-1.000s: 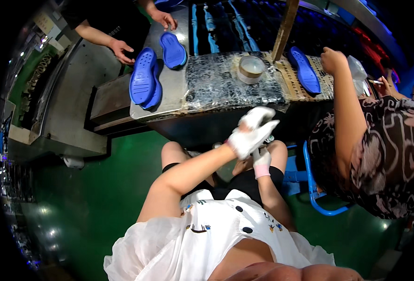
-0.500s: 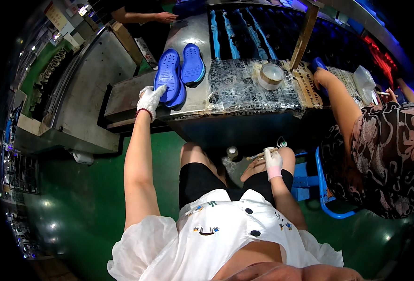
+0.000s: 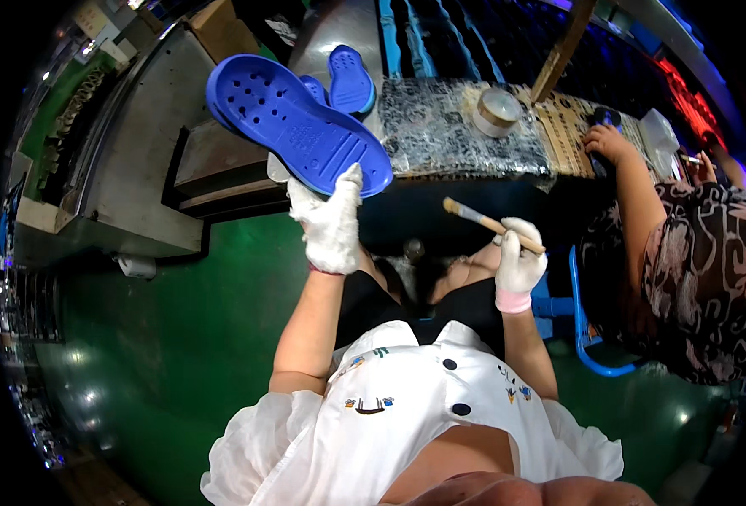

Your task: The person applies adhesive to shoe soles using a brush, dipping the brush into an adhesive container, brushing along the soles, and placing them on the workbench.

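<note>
My gloved left hand (image 3: 331,223) grips the heel end of a blue shoe sole (image 3: 301,131), thumb on its inner face. The sole is raised off the bench and tilted, its row of holes toward the far left. A second blue sole (image 3: 352,80) lies on the metal bench behind it. Part of another blue sole (image 3: 312,87) peeks out there, mostly hidden. In my gloved right hand (image 3: 520,257), above my right thigh, is a wooden-handled brush (image 3: 478,218), its bristles pointing left and away from me.
A wide tape roll (image 3: 499,111) sits on the plastic-wrapped bench edge (image 3: 440,135). Beyond it runs a dark bed with blue strips (image 3: 419,46), with a wooden post (image 3: 562,55) beside it. A co-worker (image 3: 693,270) sits at right by a blue chair (image 3: 582,320).
My left hand has lifted the sole from the bench and brought it nearer. My right hand has risen from my knee with the brush. The person across the bench has left view.
</note>
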Demonstrator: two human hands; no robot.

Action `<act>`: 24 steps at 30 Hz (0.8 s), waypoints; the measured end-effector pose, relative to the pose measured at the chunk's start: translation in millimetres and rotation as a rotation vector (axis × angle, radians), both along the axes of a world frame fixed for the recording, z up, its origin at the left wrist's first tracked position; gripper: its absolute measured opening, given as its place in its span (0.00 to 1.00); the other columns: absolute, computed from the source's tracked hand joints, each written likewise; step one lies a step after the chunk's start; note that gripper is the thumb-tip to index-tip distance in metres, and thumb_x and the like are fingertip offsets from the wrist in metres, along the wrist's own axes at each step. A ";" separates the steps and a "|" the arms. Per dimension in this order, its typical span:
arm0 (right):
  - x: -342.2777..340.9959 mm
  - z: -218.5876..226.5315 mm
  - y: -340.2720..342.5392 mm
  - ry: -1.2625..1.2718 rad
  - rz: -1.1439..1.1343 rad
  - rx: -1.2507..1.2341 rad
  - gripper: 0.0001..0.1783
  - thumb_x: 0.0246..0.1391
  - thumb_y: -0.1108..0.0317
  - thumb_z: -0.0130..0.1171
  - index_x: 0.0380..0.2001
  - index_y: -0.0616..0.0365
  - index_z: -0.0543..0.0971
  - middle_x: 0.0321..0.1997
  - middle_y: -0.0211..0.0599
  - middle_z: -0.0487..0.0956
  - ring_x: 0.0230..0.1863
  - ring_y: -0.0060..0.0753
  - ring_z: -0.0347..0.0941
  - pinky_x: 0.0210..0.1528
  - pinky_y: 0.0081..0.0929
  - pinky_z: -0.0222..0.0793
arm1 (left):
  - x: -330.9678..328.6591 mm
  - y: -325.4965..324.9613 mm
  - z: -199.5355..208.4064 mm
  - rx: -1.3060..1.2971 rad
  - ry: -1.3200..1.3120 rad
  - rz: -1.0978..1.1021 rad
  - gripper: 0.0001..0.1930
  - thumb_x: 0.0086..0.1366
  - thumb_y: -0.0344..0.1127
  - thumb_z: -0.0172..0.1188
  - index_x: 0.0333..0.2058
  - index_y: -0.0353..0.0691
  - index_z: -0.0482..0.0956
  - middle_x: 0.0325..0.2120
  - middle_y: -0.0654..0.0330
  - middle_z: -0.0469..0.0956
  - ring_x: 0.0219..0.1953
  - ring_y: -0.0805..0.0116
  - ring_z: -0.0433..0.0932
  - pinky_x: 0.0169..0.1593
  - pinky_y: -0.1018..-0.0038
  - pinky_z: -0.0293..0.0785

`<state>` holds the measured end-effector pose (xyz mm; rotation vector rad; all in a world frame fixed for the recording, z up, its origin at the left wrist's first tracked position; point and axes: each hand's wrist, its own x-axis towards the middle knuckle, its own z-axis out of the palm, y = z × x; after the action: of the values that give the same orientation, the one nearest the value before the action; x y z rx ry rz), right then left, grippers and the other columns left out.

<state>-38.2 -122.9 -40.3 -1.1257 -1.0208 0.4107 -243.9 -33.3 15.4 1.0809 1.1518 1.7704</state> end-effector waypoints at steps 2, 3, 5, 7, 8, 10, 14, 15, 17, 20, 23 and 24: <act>-7.2 26.7 -4.0 -0.086 0.031 0.081 0.11 0.45 0.86 0.51 0.34 0.67 0.77 0.28 0.37 0.73 0.26 0.24 0.72 0.28 0.18 0.67 | 14.4 -15.9 1.8 -0.057 -0.065 -0.017 0.27 0.54 0.27 0.66 0.51 0.34 0.64 0.40 0.58 0.74 0.34 0.75 0.75 0.36 0.79 0.74; -10.6 34.6 -3.7 -0.132 0.056 0.137 0.11 0.44 0.86 0.52 0.33 0.67 0.77 0.28 0.38 0.74 0.26 0.26 0.72 0.28 0.19 0.67 | 18.1 -21.3 1.6 -0.071 0.000 -0.007 0.29 0.54 0.28 0.66 0.52 0.32 0.62 0.41 0.56 0.74 0.36 0.73 0.75 0.38 0.78 0.74; -13.6 39.4 -2.0 -0.255 0.091 0.220 0.12 0.41 0.86 0.55 0.32 0.67 0.77 0.28 0.40 0.77 0.24 0.30 0.70 0.27 0.23 0.65 | 25.9 -25.3 -8.1 -0.029 0.085 0.017 0.29 0.54 0.25 0.66 0.52 0.34 0.62 0.39 0.57 0.75 0.34 0.75 0.75 0.34 0.80 0.74; -20.8 45.4 -0.8 -0.369 0.053 0.235 0.12 0.38 0.85 0.58 0.31 0.64 0.77 0.26 0.38 0.78 0.23 0.33 0.69 0.26 0.25 0.64 | 30.1 -28.4 -16.5 0.012 0.178 0.037 0.29 0.53 0.23 0.66 0.53 0.36 0.62 0.38 0.57 0.75 0.32 0.76 0.75 0.29 0.81 0.74; -20.0 47.3 0.5 -0.452 0.053 0.250 0.13 0.38 0.85 0.59 0.31 0.64 0.77 0.26 0.37 0.77 0.23 0.34 0.69 0.26 0.25 0.64 | 32.0 -29.6 -16.7 0.006 0.179 0.027 0.29 0.53 0.23 0.66 0.53 0.36 0.62 0.38 0.57 0.75 0.32 0.76 0.75 0.29 0.81 0.74; -16.6 49.0 -3.0 -0.525 0.030 0.259 0.13 0.35 0.85 0.59 0.30 0.62 0.77 0.24 0.37 0.77 0.23 0.35 0.69 0.25 0.26 0.65 | 35.8 -30.8 -9.0 0.003 -0.009 0.010 0.30 0.52 0.23 0.66 0.52 0.35 0.62 0.40 0.56 0.74 0.33 0.75 0.75 0.31 0.81 0.75; -13.3 53.4 -10.6 -0.509 -0.061 0.224 0.13 0.32 0.85 0.59 0.28 0.62 0.78 0.23 0.35 0.76 0.22 0.35 0.69 0.25 0.26 0.65 | 39.3 -39.1 -9.4 0.012 -0.013 0.024 0.24 0.52 0.27 0.68 0.46 0.30 0.67 0.39 0.55 0.76 0.38 0.71 0.76 0.44 0.74 0.74; -15.5 56.0 -8.3 -0.493 -0.037 0.227 0.14 0.32 0.85 0.59 0.28 0.62 0.78 0.23 0.35 0.76 0.22 0.35 0.69 0.25 0.26 0.65 | 39.6 -39.0 -10.8 0.009 -0.012 0.019 0.24 0.52 0.27 0.68 0.46 0.30 0.67 0.39 0.55 0.76 0.38 0.71 0.76 0.44 0.74 0.74; -18.1 57.3 -5.0 -0.497 0.004 0.229 0.14 0.32 0.85 0.59 0.28 0.61 0.77 0.24 0.35 0.76 0.22 0.34 0.69 0.24 0.25 0.65 | 39.3 -39.4 -12.0 0.048 -0.016 -0.013 0.26 0.52 0.27 0.68 0.48 0.30 0.65 0.39 0.54 0.76 0.39 0.71 0.76 0.45 0.73 0.74; -11.7 59.4 -10.1 -0.651 -0.032 0.253 0.14 0.31 0.86 0.59 0.27 0.61 0.77 0.23 0.34 0.76 0.21 0.34 0.69 0.24 0.25 0.66 | 35.0 -37.4 -12.5 0.040 0.050 0.046 0.29 0.52 0.28 0.68 0.50 0.29 0.63 0.40 0.54 0.76 0.40 0.70 0.76 0.46 0.73 0.74; -14.4 57.3 -15.6 -0.530 -0.044 0.239 0.14 0.30 0.85 0.59 0.26 0.59 0.77 0.21 0.33 0.76 0.21 0.33 0.69 0.23 0.25 0.65 | 37.6 -37.8 -18.9 0.030 0.034 0.073 0.28 0.51 0.25 0.68 0.49 0.32 0.65 0.40 0.55 0.75 0.37 0.72 0.75 0.40 0.76 0.75; -17.1 60.9 -13.6 -0.520 -0.028 0.247 0.14 0.30 0.85 0.59 0.26 0.59 0.77 0.21 0.33 0.76 0.21 0.32 0.69 0.23 0.25 0.65 | 38.8 -37.0 -18.3 0.009 0.080 0.073 0.27 0.51 0.22 0.67 0.49 0.34 0.66 0.39 0.56 0.74 0.33 0.75 0.75 0.34 0.80 0.75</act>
<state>-55.4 -136.5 20.6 -1.0407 -1.4628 -0.0420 -205.2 -70.3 -2.9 1.1365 1.2468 1.8039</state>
